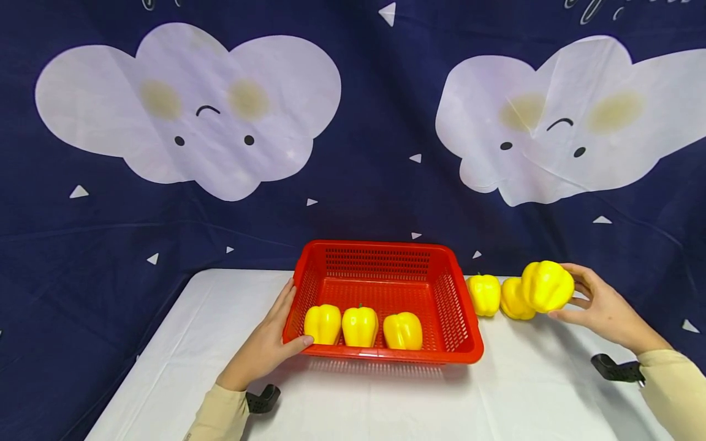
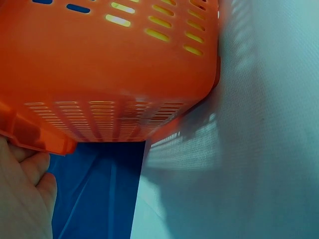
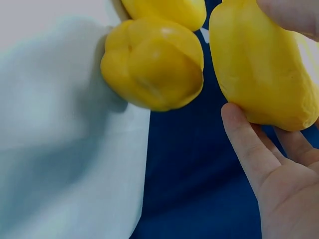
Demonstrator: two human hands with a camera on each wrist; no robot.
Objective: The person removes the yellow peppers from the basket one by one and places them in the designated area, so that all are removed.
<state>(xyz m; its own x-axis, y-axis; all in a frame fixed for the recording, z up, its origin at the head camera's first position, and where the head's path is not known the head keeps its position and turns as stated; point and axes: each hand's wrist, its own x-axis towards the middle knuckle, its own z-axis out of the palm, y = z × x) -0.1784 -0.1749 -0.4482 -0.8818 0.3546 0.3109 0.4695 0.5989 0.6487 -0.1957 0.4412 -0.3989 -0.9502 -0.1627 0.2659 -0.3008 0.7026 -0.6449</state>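
A red plastic basket (image 1: 380,355) with slotted walls stands on the table, and three yellow bell peppers lie along its front side, among them a middle pepper (image 1: 360,326). My left hand (image 1: 265,346) grips the basket's left front corner, the thumb on the rim. In the left wrist view, its fingers (image 2: 37,169) curl under the rim. Right of the basket, my right hand (image 1: 609,312) holds another yellow bell pepper (image 1: 547,286) above the table between thumb and fingers. Behind that one sits a partly hidden pepper (image 1: 515,300), beside a further pepper (image 1: 485,295) near the basket's right wall.
A white cloth covers the table (image 1: 165,343). Just behind its back edge hangs a dark blue curtain (image 1: 380,153) printed with clouds and small triangles. Black wrist straps (image 1: 263,399) are worn on both arms.
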